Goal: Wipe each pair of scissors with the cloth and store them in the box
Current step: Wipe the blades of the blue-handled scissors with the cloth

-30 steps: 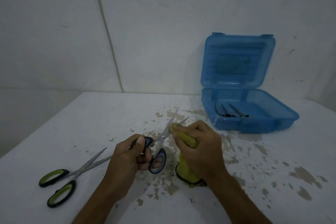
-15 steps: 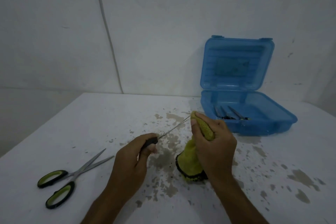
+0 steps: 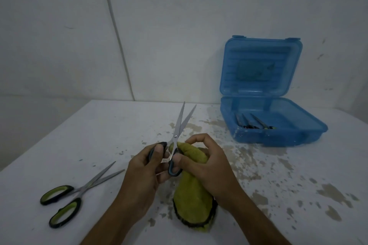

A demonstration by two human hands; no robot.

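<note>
Bare counter far left and far centre, open for passage. Green-handled scissors lying near left, blades toward centre. Blue box blocking far right, lid upright against wall. Near right counter stained but free.

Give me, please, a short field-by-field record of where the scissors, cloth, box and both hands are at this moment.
held scissors: blades slightly apart, pointing up and away
left hand: grips one handle loop
right hand: holds the green cloth, thumb at the other loop
cloth: lower end rests on the table
spare scissors: flat on the table, left of the hands, green-lined handles
blue box: lid open, far right, scissors inside
</note>
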